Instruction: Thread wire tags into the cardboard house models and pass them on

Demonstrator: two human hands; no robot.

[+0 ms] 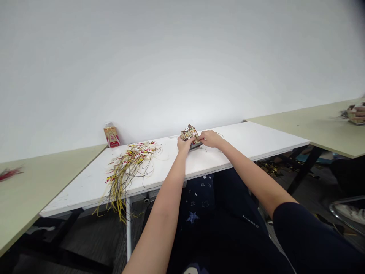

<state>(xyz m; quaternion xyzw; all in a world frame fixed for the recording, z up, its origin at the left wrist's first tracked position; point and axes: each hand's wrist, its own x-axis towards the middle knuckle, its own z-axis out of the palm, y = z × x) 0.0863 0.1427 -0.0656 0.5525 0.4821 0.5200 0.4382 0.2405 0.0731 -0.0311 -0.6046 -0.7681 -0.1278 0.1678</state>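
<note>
Head view: a miniature model house (pixel 189 130) sits above the middle of a white tabletop (pixel 273 137), between the wearer's two hands. The left hand (pixel 185 144) grasps the house at its left front; the right hand (pixel 210 138) has its fingertips against the house's right side, though whether they pinch the house itself or a cord cannot be told. To the left, a tangled bundle of cords with printed tags (pixel 134 156) spills over the table's front edge. Behind the bundle, near the wall (pixel 171 68), stands a red-labelled bottle (pixel 111 135).
</note>
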